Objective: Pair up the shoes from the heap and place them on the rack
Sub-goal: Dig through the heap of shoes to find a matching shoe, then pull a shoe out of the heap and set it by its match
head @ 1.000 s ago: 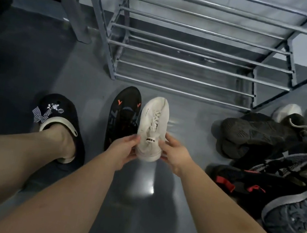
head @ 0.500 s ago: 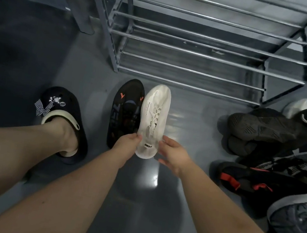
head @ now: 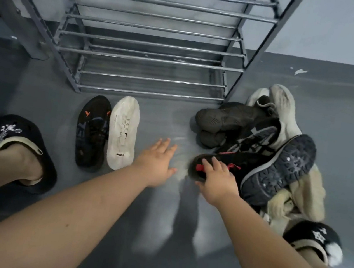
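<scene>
Black shoe with red straps (head: 219,165) lies at the heap's (head: 283,154) near edge, under the right hand (head: 217,181).
Its long axis runs left to right; right fingers curl over its toe end, while the left hand (head: 155,162) hovers flat and empty just beside, metal rack (head: 150,58) beyond.

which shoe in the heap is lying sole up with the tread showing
The dark blue-grey sneaker with the grey rim, on the near side of the heap beside the right hand; its studded tread faces the camera, unlike the black shoe with red straps.
</scene>
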Demonstrator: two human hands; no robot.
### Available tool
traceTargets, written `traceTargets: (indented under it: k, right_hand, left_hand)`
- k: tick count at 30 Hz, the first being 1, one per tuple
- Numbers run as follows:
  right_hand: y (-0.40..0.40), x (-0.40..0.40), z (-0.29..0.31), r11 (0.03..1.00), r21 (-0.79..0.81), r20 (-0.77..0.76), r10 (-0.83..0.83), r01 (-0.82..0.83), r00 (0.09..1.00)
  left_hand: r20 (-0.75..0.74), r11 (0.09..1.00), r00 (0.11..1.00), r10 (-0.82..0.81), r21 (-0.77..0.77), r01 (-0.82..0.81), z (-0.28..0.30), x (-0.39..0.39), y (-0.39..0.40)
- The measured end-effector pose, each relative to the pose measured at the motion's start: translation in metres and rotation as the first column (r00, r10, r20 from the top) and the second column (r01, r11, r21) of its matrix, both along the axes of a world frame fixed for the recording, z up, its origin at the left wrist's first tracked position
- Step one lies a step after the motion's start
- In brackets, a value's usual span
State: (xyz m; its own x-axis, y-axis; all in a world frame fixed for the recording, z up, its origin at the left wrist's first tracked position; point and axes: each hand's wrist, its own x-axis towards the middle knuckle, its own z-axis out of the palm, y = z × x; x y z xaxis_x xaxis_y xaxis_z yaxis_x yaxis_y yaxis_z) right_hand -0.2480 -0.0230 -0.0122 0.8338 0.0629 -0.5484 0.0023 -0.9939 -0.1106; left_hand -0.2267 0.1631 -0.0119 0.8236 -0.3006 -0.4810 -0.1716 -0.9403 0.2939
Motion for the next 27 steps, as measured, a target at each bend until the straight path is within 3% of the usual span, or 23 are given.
traceTargets:
  k: [6,11,27]
  right_hand:
    - [-0.082,-0.035,0.016,0.984,-0.078,0.094,-0.154,0.161,0.984]
    - [-0.126,-0.060,0.010,0.913,-0.023,0.147,-0.399,0.407,0.905]
    - [-0.168,-0.051,-0.031,0.795,0.026,0.184,-0.600,0.606,0.779]
  left_hand:
    - [0.061,0.972,0.970,-0.234,0.046,0.231,0.028,-0.006,-0.070]
    - [0.019,0.936,0.942,-0.336,0.116,0.332,0.028,-0.017,-0.112]
    - [-0.111,0.905,0.915,-0.389,0.142,0.402,-0.001,0.012,-0.204]
